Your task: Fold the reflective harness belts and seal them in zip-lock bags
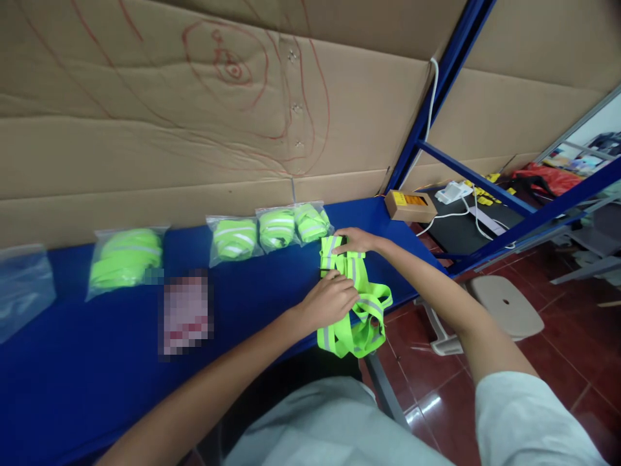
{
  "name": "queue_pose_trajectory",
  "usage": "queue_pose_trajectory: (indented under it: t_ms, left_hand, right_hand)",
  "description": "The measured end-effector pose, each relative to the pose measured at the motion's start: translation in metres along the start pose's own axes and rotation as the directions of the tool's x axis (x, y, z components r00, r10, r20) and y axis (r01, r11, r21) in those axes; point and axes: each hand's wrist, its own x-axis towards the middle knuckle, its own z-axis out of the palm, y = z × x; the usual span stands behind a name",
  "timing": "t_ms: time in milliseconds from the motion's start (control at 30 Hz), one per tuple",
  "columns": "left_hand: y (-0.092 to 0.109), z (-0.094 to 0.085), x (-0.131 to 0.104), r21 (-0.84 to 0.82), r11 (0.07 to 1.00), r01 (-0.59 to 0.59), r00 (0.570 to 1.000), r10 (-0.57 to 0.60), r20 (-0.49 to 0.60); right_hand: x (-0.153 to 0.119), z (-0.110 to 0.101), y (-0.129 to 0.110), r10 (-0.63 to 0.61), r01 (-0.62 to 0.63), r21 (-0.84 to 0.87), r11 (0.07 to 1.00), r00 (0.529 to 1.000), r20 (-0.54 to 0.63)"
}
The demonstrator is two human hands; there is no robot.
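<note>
A neon green reflective strap vest (371,304) with grey stripes lies bunched at the table's front edge, its loops hanging over the side. My left hand (332,299) is closed on its straps near the middle, with a small dark piece by the fingertips. Just beyond, my right hand (356,241) pinches the vest's far end, thumb and fingers on the folded straps. The fingertips of both hands are partly hidden. Behind the vest, a clear bag (310,221) holds a similar folded green vest.
More bagged green vests (235,238) line the cardboard wall (349,123). An empty-looking clear bag (24,285) lies far left on the blue table (97,362). A pixelated pinkish item (187,312) lies nearer. A cardboard box (410,206), blue frame post (444,90) and stool (504,307) are right.
</note>
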Motion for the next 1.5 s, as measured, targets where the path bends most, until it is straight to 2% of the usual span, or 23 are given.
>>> queue_pose_trajectory:
  t_ms: [100, 233, 333, 433, 633, 700, 833, 933, 1000, 1067, 1167, 1233, 1300, 1333, 1400, 1500]
  left_hand:
    - [-0.003, -0.001, 0.000, -0.011, 1.000, -0.016, 1.000, 0.016, 0.018]
    - [-0.004, -0.003, 0.013, -0.035, 0.998, -0.059, 0.996, 0.062, 0.072]
    - [0.002, -0.006, 0.026, -0.056, 0.989, -0.138, 0.982, 0.144, 0.121]
    - [0.011, -0.010, 0.029, -0.060, 0.981, -0.186, 0.973, 0.192, 0.126]
    - [0.015, -0.019, 0.004, 0.072, 0.961, -0.268, 0.963, 0.269, -0.005]
    - [0.018, -0.018, -0.007, 0.091, 0.956, -0.280, 0.960, 0.281, -0.006]
    - [0.038, -0.005, -0.028, 0.068, 0.912, -0.405, 0.914, 0.406, -0.003]
    - [0.055, 0.006, -0.045, 0.126, 0.894, -0.430, 0.902, 0.432, 0.010]
    - [0.065, 0.008, -0.057, 0.233, 0.889, -0.393, 0.919, 0.378, 0.109]
    - [0.075, 0.005, -0.070, 0.314, 0.888, -0.337, 0.935, 0.276, 0.225]
    - [0.091, -0.002, -0.084, 0.308, 0.917, -0.255, 0.939, 0.158, 0.306]
    - [0.102, -0.005, -0.081, 0.260, 0.954, -0.148, 0.967, 0.084, 0.241]
    - [0.109, -0.003, -0.065, 0.213, 0.977, 0.008, 0.995, -0.029, 0.093]
    - [0.111, 0.000, -0.053, 0.193, 0.977, 0.088, 0.996, -0.091, 0.010]
    - [0.110, 0.010, -0.026, 0.174, 0.951, 0.257, 0.963, -0.237, -0.129]
    - [0.105, 0.024, 0.005, 0.183, 0.868, 0.462, 0.884, -0.435, -0.172]
  right_hand:
    - [-0.001, 0.002, 0.000, 0.008, -0.008, -0.002, 1.000, 1.000, -0.017]
    - [-0.002, 0.004, 0.001, 0.003, -0.003, -0.009, 1.000, 1.000, -0.027]
    - [-0.002, 0.005, 0.001, -0.005, 0.005, -0.013, 1.000, 1.000, -0.031]
    - [-0.002, 0.006, 0.002, -0.022, 0.021, -0.012, 1.000, 0.999, -0.033]
    - [-0.001, 0.008, 0.006, -0.030, 0.030, -0.001, 1.000, 0.999, -0.042]
    - [0.000, 0.009, 0.007, -0.028, 0.028, 0.003, 1.000, 0.999, -0.043]
    - [0.000, 0.009, 0.009, -0.031, 0.032, 0.014, 0.999, 0.999, -0.034]
    - [0.000, 0.009, 0.009, -0.031, 0.031, 0.018, 0.999, 0.999, -0.033]
    - [0.000, 0.009, 0.009, -0.027, 0.028, 0.018, 0.999, 0.999, -0.032]
    - [0.000, 0.009, 0.009, -0.026, 0.027, 0.019, 0.999, 0.999, -0.033]
    - [0.000, 0.010, 0.009, -0.028, 0.029, 0.023, 0.999, 0.999, -0.039]
    - [0.000, 0.010, 0.008, -0.022, 0.023, 0.023, 0.999, 0.999, -0.046]
    - [0.000, 0.010, 0.007, -0.013, 0.014, 0.022, 1.000, 0.999, -0.053]
    - [-0.001, 0.011, 0.007, -0.010, 0.011, 0.020, 1.000, 0.998, -0.055]
    - [-0.001, 0.011, 0.005, -0.010, 0.011, 0.014, 1.000, 0.998, -0.059]
    - [-0.002, 0.011, 0.003, -0.019, 0.019, 0.002, 1.000, 0.998, -0.065]
